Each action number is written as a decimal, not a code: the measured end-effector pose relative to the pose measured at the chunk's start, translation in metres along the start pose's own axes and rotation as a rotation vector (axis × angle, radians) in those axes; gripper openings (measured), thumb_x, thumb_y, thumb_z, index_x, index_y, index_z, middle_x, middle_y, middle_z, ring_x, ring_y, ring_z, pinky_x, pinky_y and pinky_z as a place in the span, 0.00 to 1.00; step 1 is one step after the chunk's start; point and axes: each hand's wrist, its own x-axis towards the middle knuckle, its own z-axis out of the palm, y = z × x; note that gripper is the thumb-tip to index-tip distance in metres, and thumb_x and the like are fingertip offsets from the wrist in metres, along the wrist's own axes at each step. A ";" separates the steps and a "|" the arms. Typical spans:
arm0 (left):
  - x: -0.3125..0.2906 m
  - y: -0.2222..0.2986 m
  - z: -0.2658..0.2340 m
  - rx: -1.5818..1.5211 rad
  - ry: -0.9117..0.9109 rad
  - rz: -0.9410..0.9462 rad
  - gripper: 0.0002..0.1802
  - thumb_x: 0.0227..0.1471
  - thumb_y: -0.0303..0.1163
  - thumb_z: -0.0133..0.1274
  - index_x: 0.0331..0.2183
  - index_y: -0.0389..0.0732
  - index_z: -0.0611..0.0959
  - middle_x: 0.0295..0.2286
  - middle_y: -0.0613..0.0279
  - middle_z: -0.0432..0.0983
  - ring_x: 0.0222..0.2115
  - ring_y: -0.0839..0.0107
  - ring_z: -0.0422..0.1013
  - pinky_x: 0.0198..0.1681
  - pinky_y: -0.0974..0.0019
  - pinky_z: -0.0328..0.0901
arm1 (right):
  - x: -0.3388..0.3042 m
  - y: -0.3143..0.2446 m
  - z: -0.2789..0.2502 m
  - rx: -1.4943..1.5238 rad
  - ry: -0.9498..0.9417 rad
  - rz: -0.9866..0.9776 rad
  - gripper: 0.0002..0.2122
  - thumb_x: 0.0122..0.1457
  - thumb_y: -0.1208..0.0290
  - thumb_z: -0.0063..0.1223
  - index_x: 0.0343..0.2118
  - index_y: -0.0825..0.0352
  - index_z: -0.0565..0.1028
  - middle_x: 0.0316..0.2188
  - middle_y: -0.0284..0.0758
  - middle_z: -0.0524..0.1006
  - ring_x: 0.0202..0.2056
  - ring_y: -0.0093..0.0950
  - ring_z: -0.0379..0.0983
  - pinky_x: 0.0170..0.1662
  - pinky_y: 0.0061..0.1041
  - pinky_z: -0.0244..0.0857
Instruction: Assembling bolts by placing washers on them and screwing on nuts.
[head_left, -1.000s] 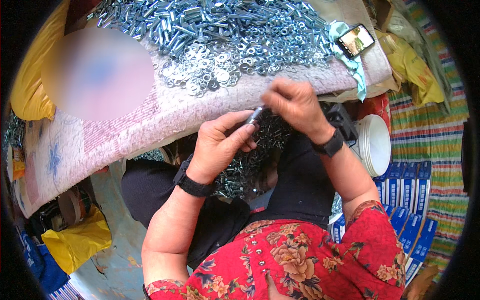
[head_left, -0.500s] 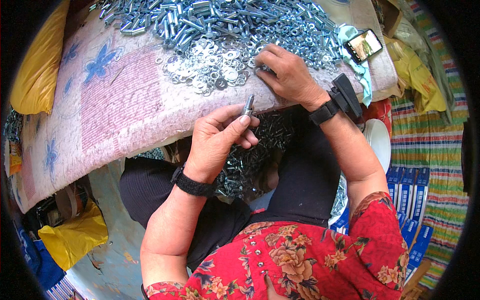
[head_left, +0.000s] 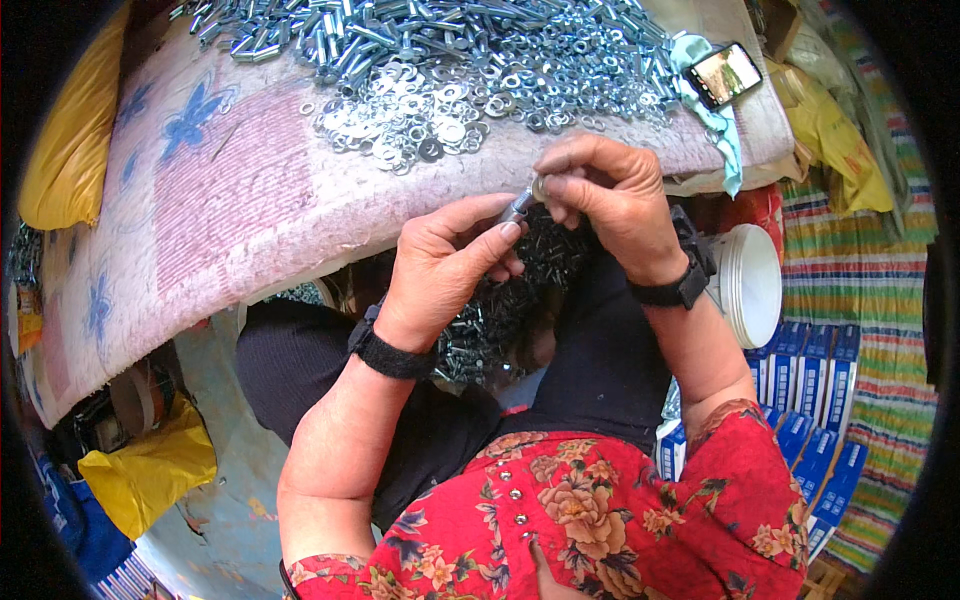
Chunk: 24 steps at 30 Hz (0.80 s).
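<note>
Between the thumb and fingers of my left hand is a short metal anchor bolt, its tip angled up and to the right. My right hand pinches a small washer at that tip; whether it is threaded on cannot be made out. Both hands are at the near edge of a padded, flower-patterned cover. Beyond them lies a heap of flat washers, with nuts to its right. Shiny bolts and sleeves are piled behind.
A phone rests on a teal cloth at the right. Below the edge, a mass of finished-looking metal bolts shows between my legs. A white bucket and blue boxes stand at right; a yellow bag lies lower left.
My right hand has come back from the washer heap toward me and now meets the bolt's tip with a washer. The left hand has shifted slightly right, tilting the bolt.
</note>
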 end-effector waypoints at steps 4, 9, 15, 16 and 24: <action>0.000 -0.003 0.004 0.114 -0.014 0.022 0.14 0.47 0.24 0.52 0.40 0.36 0.77 0.27 0.63 0.74 0.24 0.79 0.70 0.26 0.77 0.66 | -0.013 0.004 0.003 0.063 0.021 0.073 0.05 0.49 0.79 0.52 0.31 0.70 0.75 0.20 0.29 0.74 0.21 0.14 0.68 0.23 0.11 0.62; 0.006 -0.009 0.001 0.300 -0.049 0.197 0.14 0.47 0.23 0.52 0.40 0.37 0.77 0.27 0.64 0.73 0.25 0.79 0.70 0.28 0.77 0.66 | -0.019 0.003 0.008 0.348 0.092 0.116 0.05 0.50 0.81 0.51 0.31 0.70 0.73 0.24 0.33 0.72 0.20 0.17 0.66 0.20 0.13 0.58; 0.003 -0.006 0.006 0.056 -0.067 0.055 0.14 0.48 0.24 0.51 0.41 0.35 0.76 0.29 0.61 0.75 0.25 0.76 0.72 0.27 0.76 0.67 | -0.022 0.010 0.013 -0.159 0.140 -0.181 0.04 0.49 0.77 0.55 0.29 0.70 0.76 0.25 0.29 0.72 0.24 0.15 0.68 0.26 0.12 0.62; 0.003 -0.006 0.006 0.026 -0.062 0.042 0.14 0.48 0.25 0.51 0.41 0.35 0.76 0.29 0.60 0.75 0.25 0.76 0.72 0.27 0.76 0.68 | -0.020 0.011 0.013 -0.156 0.140 -0.174 0.04 0.49 0.77 0.55 0.29 0.70 0.76 0.25 0.29 0.72 0.24 0.15 0.68 0.26 0.12 0.62; 0.005 -0.006 0.004 0.105 0.035 0.130 0.13 0.48 0.25 0.52 0.39 0.34 0.77 0.28 0.60 0.75 0.24 0.76 0.72 0.26 0.76 0.68 | -0.006 0.011 0.011 -0.347 0.072 -0.294 0.04 0.49 0.76 0.55 0.28 0.70 0.76 0.21 0.30 0.71 0.25 0.16 0.68 0.28 0.15 0.62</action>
